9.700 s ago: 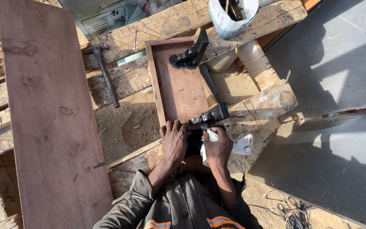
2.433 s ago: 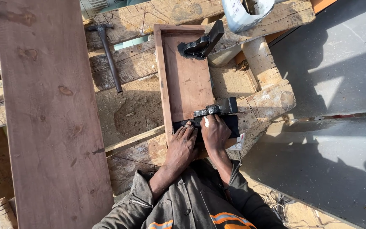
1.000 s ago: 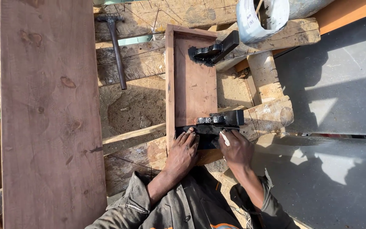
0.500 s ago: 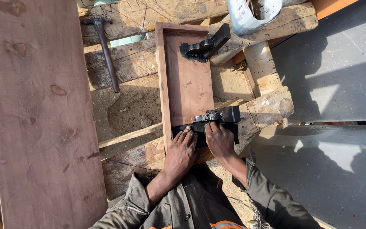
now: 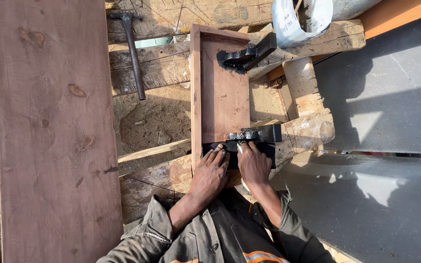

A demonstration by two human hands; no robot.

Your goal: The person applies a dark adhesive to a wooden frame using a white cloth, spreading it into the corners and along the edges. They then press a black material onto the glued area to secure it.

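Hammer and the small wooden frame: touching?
Apart. The head view shows the hammer lying on the rough planks to the left of the wooden frame, with bare plank between its handle and the frame's left rail.

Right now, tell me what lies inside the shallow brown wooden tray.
A black clamp-like piece sits at the tray's far end. The near end is covered by the left hand and right hand.

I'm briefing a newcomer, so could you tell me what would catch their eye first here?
Both hands, left hand and right hand, press on a black clamp at the near end of a reddish wooden tray. A wide plank fills the left, with a hammer lying between.
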